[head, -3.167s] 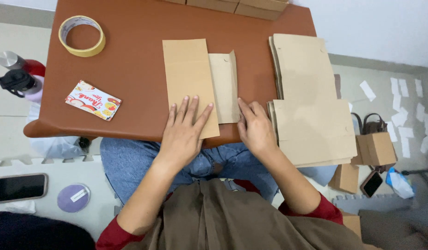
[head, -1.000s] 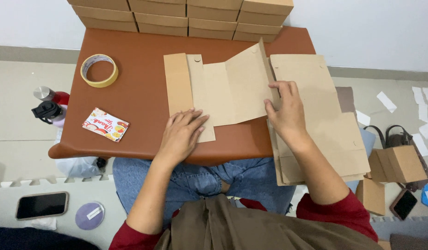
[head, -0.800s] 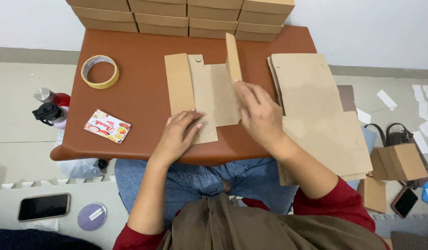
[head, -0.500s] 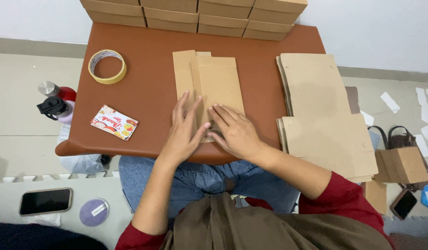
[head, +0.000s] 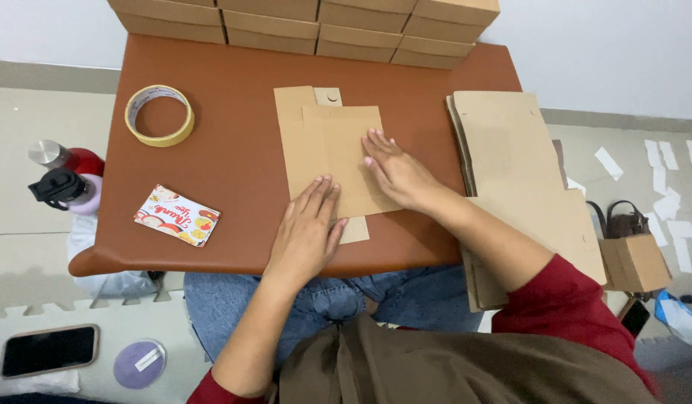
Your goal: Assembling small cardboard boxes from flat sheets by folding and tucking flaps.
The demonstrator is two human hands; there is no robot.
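With both palms spread flat, my left hand (head: 307,232) and right hand (head: 393,171) press a folded, matte brown cardboard blank (head: 327,157) lying at the middle of the smooth reddish-brown table (head: 234,127), gripping nothing. To its right I see a stack of flat cardboard sheets (head: 510,157); a tape roll (head: 160,114) and a printed card (head: 176,215) lie well left, with finished cartons (head: 308,22) along the far edge.

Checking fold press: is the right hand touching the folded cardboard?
Touching. Head view shows the right hand lying flat on the folded cardboard, with no gap visible.
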